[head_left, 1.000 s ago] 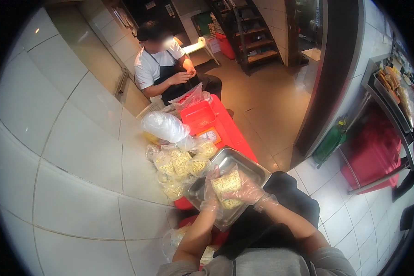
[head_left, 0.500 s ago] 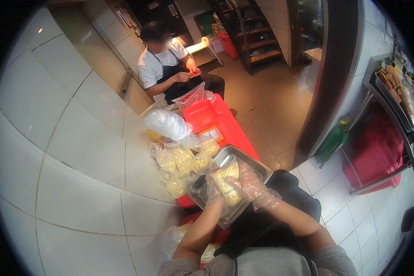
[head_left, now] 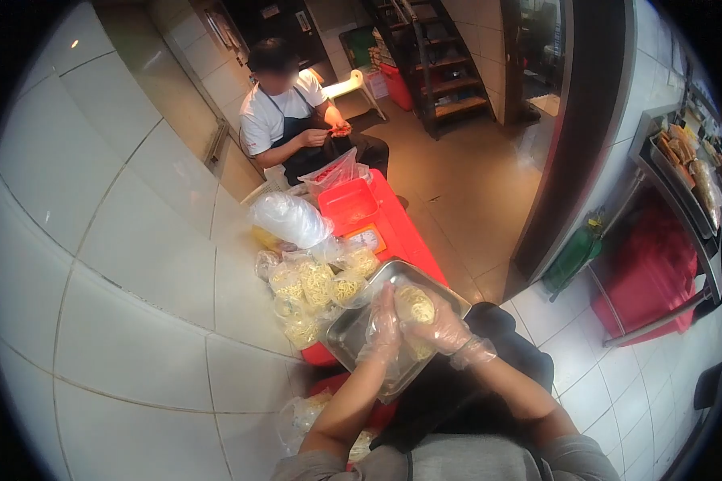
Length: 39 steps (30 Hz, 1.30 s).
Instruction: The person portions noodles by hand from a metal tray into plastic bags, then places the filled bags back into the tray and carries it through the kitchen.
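My left hand (head_left: 383,325) and my right hand (head_left: 447,327) wear clear plastic gloves above a metal tray (head_left: 346,335). Between them is a clear bag of noodles (head_left: 415,305), packed with pale yellow strands. The right fingers wrap round its right side. My left hand is at the bag's left side, fingers long and close together, seemingly gripping the plastic. Left of the tray, several similar noodle bags (head_left: 316,287) lie in a heap. A scale with a white dial and orange frame (head_left: 367,239) sits just beyond the tray.
The red table (head_left: 405,232) carries a red basket (head_left: 350,202) and a big clear plastic bag (head_left: 290,218). At its far end a seated person (head_left: 285,112) handles something small and reddish. White tiled wall (head_left: 136,297) runs along the left. More bags (head_left: 301,417) lie low by my left arm.
The noodle bag has turned from lying lengthwise across both hands to having one rounded end towards me. My left hand has shifted to its side. The seated person's hands moved slightly.
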Each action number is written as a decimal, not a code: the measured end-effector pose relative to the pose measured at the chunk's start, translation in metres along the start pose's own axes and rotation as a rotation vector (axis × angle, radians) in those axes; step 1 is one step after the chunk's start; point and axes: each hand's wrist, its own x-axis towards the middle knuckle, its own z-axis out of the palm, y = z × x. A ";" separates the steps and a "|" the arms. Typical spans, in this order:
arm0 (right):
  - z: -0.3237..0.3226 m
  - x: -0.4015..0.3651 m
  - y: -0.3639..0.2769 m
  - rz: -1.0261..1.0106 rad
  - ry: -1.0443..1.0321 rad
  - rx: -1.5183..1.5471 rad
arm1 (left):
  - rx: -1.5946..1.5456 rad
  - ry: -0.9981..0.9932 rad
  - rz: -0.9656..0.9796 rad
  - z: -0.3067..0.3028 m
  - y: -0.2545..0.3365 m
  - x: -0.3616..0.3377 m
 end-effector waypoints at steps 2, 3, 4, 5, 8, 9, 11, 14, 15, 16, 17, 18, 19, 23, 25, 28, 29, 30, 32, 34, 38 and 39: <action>-0.005 0.003 -0.003 -0.019 -0.094 0.011 | -0.160 -0.145 -0.051 -0.001 -0.001 0.000; -0.004 0.000 -0.014 -0.057 -0.109 -0.061 | -0.289 -0.281 -0.062 -0.001 0.005 -0.004; -0.003 -0.001 -0.020 -0.095 -0.124 -0.133 | -0.417 -0.416 -0.071 0.000 0.010 -0.010; -0.006 0.004 -0.016 -0.184 -0.088 -0.220 | -0.470 -0.474 -0.059 0.002 0.015 -0.017; -0.012 0.014 -0.010 -0.361 0.044 -0.611 | -0.575 -0.522 -0.131 0.007 0.027 -0.038; -0.011 0.014 -0.025 -0.361 0.101 -0.832 | -0.573 -0.455 -0.224 0.002 0.020 -0.040; -0.011 0.012 -0.023 -0.357 0.235 -1.051 | -0.534 -0.278 -0.394 -0.005 0.000 -0.029; -0.001 0.006 0.014 -0.432 0.117 -1.105 | -0.066 -0.251 -0.413 -0.024 -0.001 -0.019; 0.009 -0.001 0.015 -0.334 -0.006 -1.172 | -0.027 -0.247 -0.394 -0.024 0.003 -0.020; 0.010 0.001 0.015 -0.313 0.023 -1.039 | -0.165 -0.259 -0.344 -0.019 0.003 -0.022; 0.010 0.001 0.015 -0.288 0.052 -0.904 | -0.302 -0.268 -0.297 -0.015 0.003 -0.026; 0.009 0.000 0.016 -0.262 0.079 -0.769 | -0.440 -0.273 -0.248 -0.011 0.006 -0.032; 0.002 0.003 0.022 -0.150 0.100 -0.759 | -0.460 -0.345 -0.439 -0.017 0.017 -0.035; -0.022 0.009 0.038 0.173 0.060 0.279 | -0.096 -0.218 -0.390 -0.047 0.004 -0.027; -0.027 0.007 0.050 0.301 -0.007 0.524 | -0.255 -0.250 -0.351 -0.046 -0.003 -0.024; -0.021 0.003 0.056 0.451 0.009 0.668 | -0.545 -0.263 -0.427 -0.047 -0.030 -0.021; -0.019 0.004 0.057 0.479 0.020 0.633 | -0.651 -0.260 -0.475 -0.049 -0.042 -0.019; -0.018 0.006 0.057 0.503 0.031 0.595 | -0.649 -0.244 -0.454 -0.052 -0.052 -0.013; -0.016 0.012 0.058 0.346 0.140 0.047 | -0.647 -0.222 -0.405 -0.054 -0.070 0.004; -0.023 0.027 0.082 0.078 0.184 -0.718 | -0.551 -0.143 -0.333 -0.051 -0.083 0.024; -0.010 0.036 0.063 -0.230 0.522 -1.016 | -0.196 0.191 -0.367 -0.035 -0.075 0.072; -0.017 0.036 0.087 -0.226 0.490 -0.999 | -0.176 0.195 -0.395 -0.041 -0.087 0.084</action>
